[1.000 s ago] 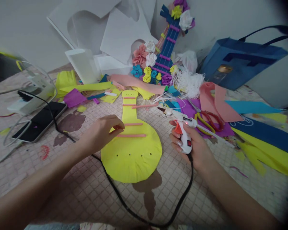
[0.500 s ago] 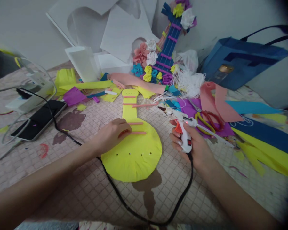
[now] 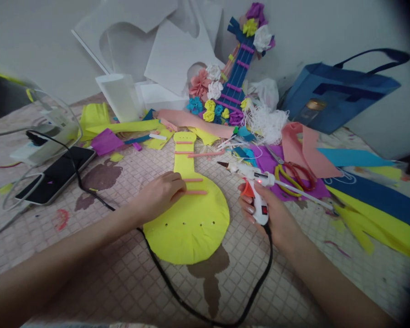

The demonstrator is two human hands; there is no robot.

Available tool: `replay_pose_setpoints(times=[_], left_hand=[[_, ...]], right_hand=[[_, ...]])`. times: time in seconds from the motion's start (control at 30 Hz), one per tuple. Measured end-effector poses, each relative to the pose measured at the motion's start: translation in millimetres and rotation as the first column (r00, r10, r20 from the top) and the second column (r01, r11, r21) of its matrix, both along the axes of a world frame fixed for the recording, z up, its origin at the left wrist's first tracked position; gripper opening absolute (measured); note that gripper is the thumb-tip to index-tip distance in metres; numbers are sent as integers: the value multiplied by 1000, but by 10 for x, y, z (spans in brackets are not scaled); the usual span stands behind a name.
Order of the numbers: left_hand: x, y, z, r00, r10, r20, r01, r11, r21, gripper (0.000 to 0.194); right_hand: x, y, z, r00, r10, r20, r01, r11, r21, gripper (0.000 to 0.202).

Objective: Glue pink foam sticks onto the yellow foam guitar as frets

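My right hand (image 3: 264, 209) grips a glue gun (image 3: 258, 191); beside it, my left hand (image 3: 166, 193), fingers curled, covers part of the yellow cutout (image 3: 191, 228).

Whether the left grasps anything, I cannot tell.

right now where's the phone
In the head view, the phone lies on the table at the left, beside the white power strip, with a black cable crossing it.

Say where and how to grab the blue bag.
Probably best by the dark handles, from above: they arch free over the top edge of the blue bag, while pink paper crowds the front of its base.
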State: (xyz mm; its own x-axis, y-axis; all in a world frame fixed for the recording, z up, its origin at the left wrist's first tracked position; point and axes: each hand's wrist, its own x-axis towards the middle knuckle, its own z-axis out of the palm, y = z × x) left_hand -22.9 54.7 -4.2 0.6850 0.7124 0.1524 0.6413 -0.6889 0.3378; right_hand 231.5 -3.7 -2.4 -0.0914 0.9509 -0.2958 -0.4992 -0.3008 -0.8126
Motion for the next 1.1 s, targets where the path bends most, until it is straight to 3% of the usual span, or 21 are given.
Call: replay_pose_setpoints(times=[0.1,0.17,0.23,0.27,0.33,0.37,0.43,0.53,0.63,0.77,0.9,1.1], left_hand=[[-24,60,53,987,116,115,-100,985,-141,12],[-40,97,100,946,243,216,-151,917,-370,11],[-43,122,130,858,381,346,-71,753,-654,12],[-39,128,132,790,459,406,32,631,-775,13],[-23,131,108,646,607,463,260,395,-881,14],[-12,128,88,593,661,460,343,309,-887,14],[11,116,47,541,721,433,444,192,-875,14],[41,87,23,507,759,409,538,92,-838,13],[59,63,36,483,780,398,610,26,-792,12],[53,55,33,463,801,378,653,-20,-757,11],[41,54,23,451,813,368,654,-21,-756,10],[52,41,31,451,804,387,657,-5,-754,11]], right_hand=[[1,-30,12,998,43,37,-44,999,15,26],[9,-65,13,993,53,110,-59,997,57,26],[21,-108,9,977,42,209,-71,989,130,25],[27,-131,7,965,33,260,-80,982,171,24],[29,-173,9,925,22,378,-121,963,241,24],[22,-192,14,893,14,450,-150,952,267,26],[-13,-226,30,814,-11,581,-211,926,314,32],[-94,-267,47,716,-62,696,-302,871,388,24],[-152,-298,31,645,-59,762,-421,805,419,15],[-161,-309,4,577,-70,813,-521,735,433,7],[-150,-301,-3,514,-102,852,-579,691,432,5],[-145,-310,4,440,-122,890,-618,677,398,7]])
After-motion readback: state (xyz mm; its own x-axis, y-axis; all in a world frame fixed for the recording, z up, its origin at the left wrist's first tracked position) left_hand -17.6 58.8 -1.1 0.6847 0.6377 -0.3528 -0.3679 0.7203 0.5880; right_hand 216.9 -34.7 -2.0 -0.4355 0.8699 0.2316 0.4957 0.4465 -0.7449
